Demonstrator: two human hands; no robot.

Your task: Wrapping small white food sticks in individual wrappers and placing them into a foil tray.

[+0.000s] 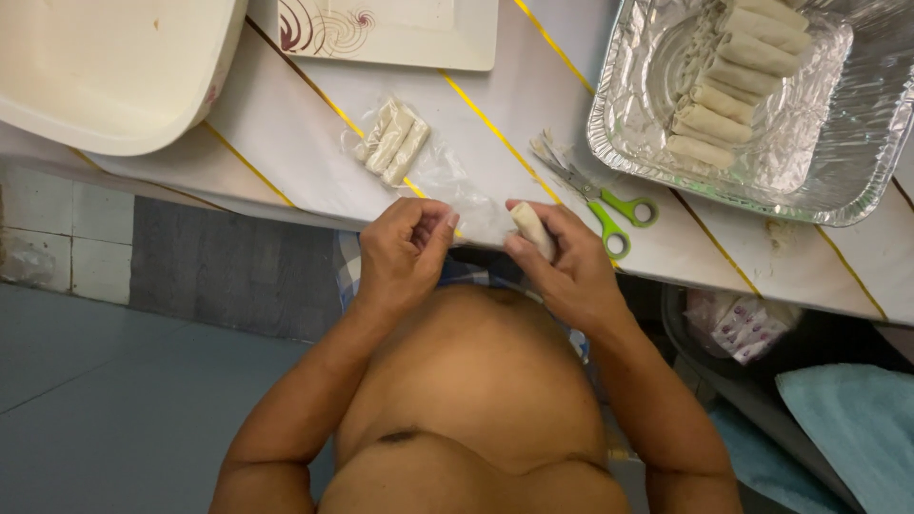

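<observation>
My right hand (564, 262) grips a small pale dough roll (533, 231) at the near edge of the white table (305, 133). My left hand (405, 249) pinches the near edge of a clear plastic bag (447, 181) that lies on the table. Inside the bag's far end lie three pale rolls (393, 141) side by side. The two hands are close together, a few fingers' width apart.
A foil tray (838, 143) with several rolls stands at the right. Green-handled scissors (600, 198) lie between tray and hands. A cream tub (114, 67) and a patterned white plate (390, 29) sit at the back. A blue towel (847, 428) lies below right.
</observation>
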